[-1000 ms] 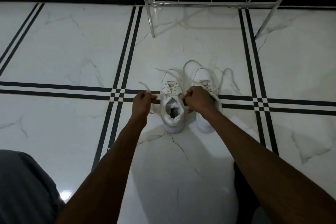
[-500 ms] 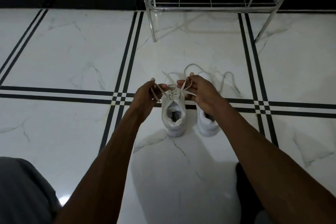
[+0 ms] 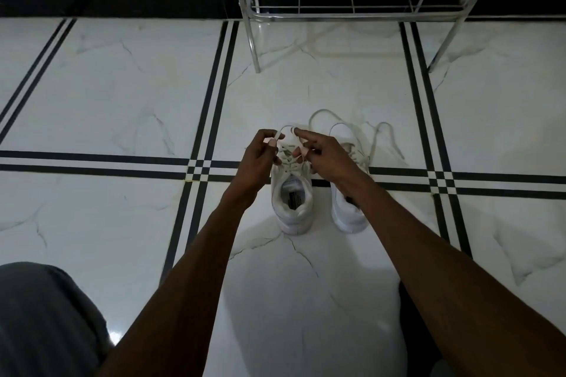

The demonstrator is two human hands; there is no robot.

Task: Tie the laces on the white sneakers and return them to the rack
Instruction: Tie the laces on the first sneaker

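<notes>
Early yet — both hands, left hand (image 3: 260, 156) and right hand (image 3: 324, 153), pinch the left sneaker's (image 3: 292, 193) laces mid-bow, while the right sneaker (image 3: 349, 211) lies untied, rack (image 3: 352, 14) waiting at twelve o'clock.

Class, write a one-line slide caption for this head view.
Both hands, left and right, loop the left sneaker's laces; right sneaker untied, rack beyond.
</notes>
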